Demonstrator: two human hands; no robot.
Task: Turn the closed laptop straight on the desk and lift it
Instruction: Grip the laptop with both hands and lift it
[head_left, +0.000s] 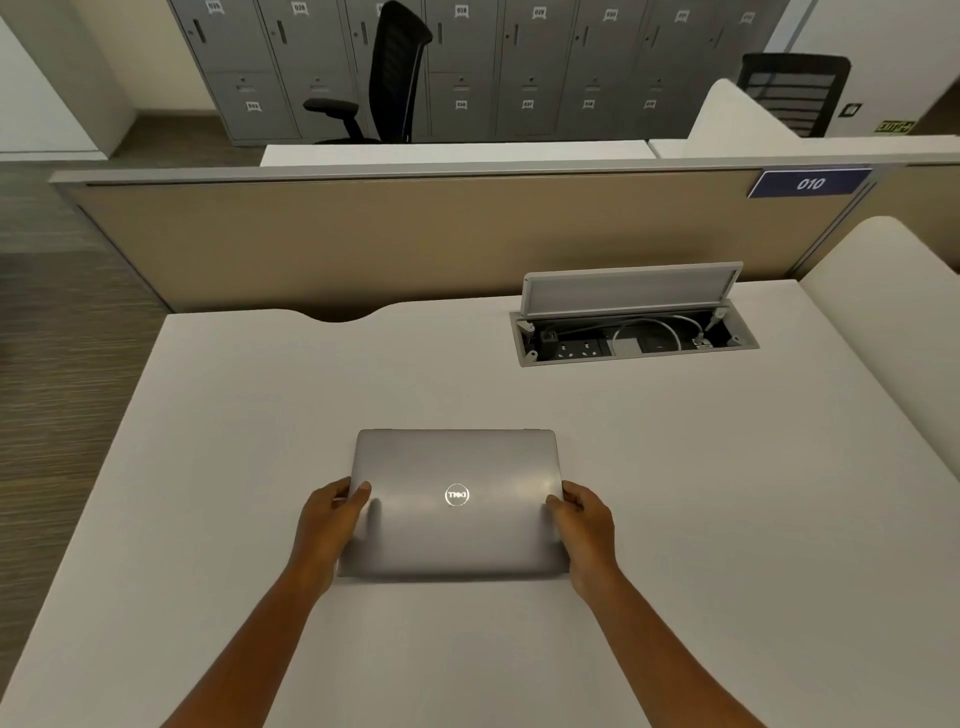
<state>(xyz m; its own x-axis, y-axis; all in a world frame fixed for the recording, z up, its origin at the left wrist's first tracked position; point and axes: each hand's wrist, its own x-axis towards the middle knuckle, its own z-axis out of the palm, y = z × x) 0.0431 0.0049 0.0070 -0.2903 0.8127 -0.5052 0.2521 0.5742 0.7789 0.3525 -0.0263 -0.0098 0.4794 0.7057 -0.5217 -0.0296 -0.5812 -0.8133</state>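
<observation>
Gripping the closed laptop (457, 501) by its side edges, my left hand (327, 525) at 9 o'clock and right hand (584, 530) at 3 o'clock have their fingers clamped on it, thumbs on the lid, where it lies about square on the tabletop (675, 493) just ahead of me. I judge the smooth lid could slip from such narrow holds as it lifts. Fingers underneath are hidden, and at 1 o'clock the open cable box (631, 338) holds cables too small to trace.

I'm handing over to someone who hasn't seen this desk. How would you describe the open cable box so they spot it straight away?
Start at the white desk where both hands grip the closed laptop. Look past the laptop to the far right, just before the tan divider panel. The cable box is the only recess in the desktop, with its grey lid tipped up, and sockets and a looped white cable inside.
</observation>
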